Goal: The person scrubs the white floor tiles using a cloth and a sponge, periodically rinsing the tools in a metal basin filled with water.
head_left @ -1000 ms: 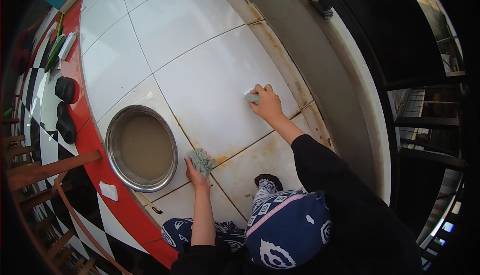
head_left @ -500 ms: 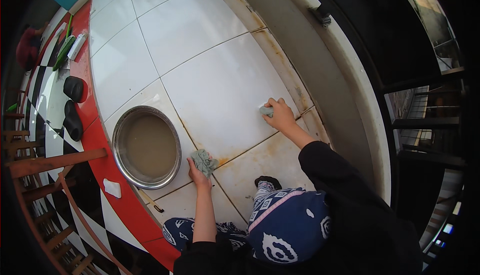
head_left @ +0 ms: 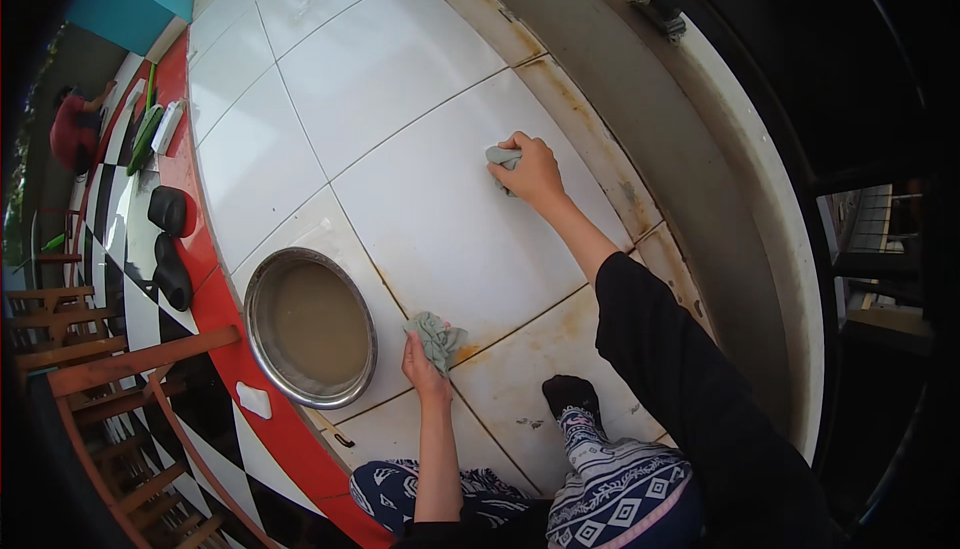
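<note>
My right hand (head_left: 532, 171) is closed round a folded grey-green cloth (head_left: 504, 157) and presses it on a large white floor tile (head_left: 420, 189). My left hand (head_left: 424, 369) grips a second, crumpled grey-green cloth (head_left: 437, 341), low over the joint between tiles. Brown stains run along the tile joints beside it. Just left of that hand stands a round metal basin (head_left: 372, 349) holding cloudy brownish water (head_left: 312, 327).
A red tiled border (head_left: 215, 324) runs along the left, with dark shoes (head_left: 172, 271), a white lump (head_left: 254, 400) and a green brush-like thing (head_left: 146, 137) near it. Wooden chairs (head_left: 140, 359) stand lower left. A low wall (head_left: 640, 99) edges the right. Another person (head_left: 72, 131) crouches far left.
My right hand has moved the folded cloth up and to the left across the tile. My left hand still grips its cloth by the basin. The view has shifted slightly.
</note>
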`<action>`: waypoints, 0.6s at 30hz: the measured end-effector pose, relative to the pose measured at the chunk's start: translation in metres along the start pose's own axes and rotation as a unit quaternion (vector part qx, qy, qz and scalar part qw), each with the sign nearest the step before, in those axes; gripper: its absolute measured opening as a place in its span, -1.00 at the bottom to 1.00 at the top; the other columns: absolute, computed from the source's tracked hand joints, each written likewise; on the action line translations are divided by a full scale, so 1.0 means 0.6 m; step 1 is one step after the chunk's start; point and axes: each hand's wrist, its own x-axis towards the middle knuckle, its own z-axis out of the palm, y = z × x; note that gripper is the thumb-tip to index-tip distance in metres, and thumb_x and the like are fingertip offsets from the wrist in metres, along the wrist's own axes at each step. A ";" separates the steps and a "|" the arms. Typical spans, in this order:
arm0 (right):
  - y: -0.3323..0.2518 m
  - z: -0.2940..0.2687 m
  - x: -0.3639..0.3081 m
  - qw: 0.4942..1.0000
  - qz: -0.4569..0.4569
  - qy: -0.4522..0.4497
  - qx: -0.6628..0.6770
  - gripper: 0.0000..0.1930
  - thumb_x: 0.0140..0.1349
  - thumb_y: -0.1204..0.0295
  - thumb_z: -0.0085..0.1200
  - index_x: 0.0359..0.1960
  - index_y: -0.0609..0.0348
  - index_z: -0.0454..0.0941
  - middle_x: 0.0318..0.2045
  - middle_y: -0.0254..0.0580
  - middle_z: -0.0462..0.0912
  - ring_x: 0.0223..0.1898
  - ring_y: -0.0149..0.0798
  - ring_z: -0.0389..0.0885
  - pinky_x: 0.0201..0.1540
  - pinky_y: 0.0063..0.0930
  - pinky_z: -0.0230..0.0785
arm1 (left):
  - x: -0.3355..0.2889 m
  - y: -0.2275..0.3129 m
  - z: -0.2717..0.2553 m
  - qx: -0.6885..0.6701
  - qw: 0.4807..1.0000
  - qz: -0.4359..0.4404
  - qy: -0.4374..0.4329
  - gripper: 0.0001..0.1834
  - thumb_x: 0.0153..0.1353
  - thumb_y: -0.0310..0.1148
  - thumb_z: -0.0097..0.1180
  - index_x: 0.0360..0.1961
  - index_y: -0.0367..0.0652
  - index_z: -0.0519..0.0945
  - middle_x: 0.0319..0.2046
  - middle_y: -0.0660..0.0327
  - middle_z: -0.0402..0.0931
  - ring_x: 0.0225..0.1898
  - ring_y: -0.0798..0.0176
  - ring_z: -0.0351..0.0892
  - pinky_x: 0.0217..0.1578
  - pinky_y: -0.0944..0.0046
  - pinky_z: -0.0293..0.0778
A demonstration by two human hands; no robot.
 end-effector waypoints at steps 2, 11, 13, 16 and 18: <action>0.005 -0.028 -0.040 0.991 0.044 0.028 0.124 -0.64 -0.05 0.28 0.35 -0.22 0.07 0.53 -0.25 -0.09 0.55 -0.30 -0.22 0.59 -0.18 -0.38 0.47 | 0.017 0.026 0.049 0.039 0.996 0.056 -0.057 -0.59 0.40 -0.17 -0.11 0.01 -0.32 0.46 -0.14 0.12 0.55 -0.13 0.23 0.56 -0.10 0.22 0.51; 0.164 -0.158 -0.226 0.931 0.166 0.082 0.315 -0.63 -0.01 0.34 0.39 -0.24 0.24 0.52 -0.28 -0.25 0.59 -0.22 -0.46 0.51 -0.11 -0.53 0.38 | 0.310 0.111 0.273 0.437 0.809 0.386 -0.078 -0.64 0.40 -0.25 -0.14 0.06 -0.25 0.48 0.04 0.05 0.49 0.09 0.13 0.45 0.09 0.19 0.34; 0.157 -0.171 -0.221 0.938 0.172 0.071 0.294 -0.64 -0.01 0.34 0.39 -0.25 0.23 0.52 -0.26 -0.25 0.59 -0.21 -0.46 0.50 -0.10 -0.53 0.37 | 0.353 0.093 0.286 0.626 0.606 0.491 -0.017 -0.64 0.40 -0.25 -0.19 0.09 -0.18 0.48 0.23 0.02 0.30 0.29 -0.05 0.21 0.28 -0.01 0.06; 0.152 -0.179 -0.192 0.932 0.191 0.059 0.302 -0.65 -0.01 0.35 0.39 -0.26 0.23 0.52 -0.26 -0.26 0.59 -0.20 -0.47 0.51 -0.10 -0.53 0.38 | 0.357 0.053 0.327 0.609 0.640 0.467 -0.040 -0.62 0.40 -0.25 -0.24 0.11 -0.16 0.45 0.34 0.06 0.13 0.38 -0.08 -0.02 0.33 -0.10 -0.14; 0.144 -0.178 -0.171 0.932 0.185 0.053 0.307 -0.65 -0.01 0.36 0.39 -0.26 0.23 0.52 -0.27 -0.26 0.59 -0.21 -0.47 0.51 -0.10 -0.53 0.38 | 0.348 0.033 0.364 0.611 0.635 0.470 -0.050 -0.63 0.40 -0.26 -0.22 0.11 -0.16 0.45 0.34 0.08 0.13 0.38 -0.07 0.00 0.32 -0.09 -0.11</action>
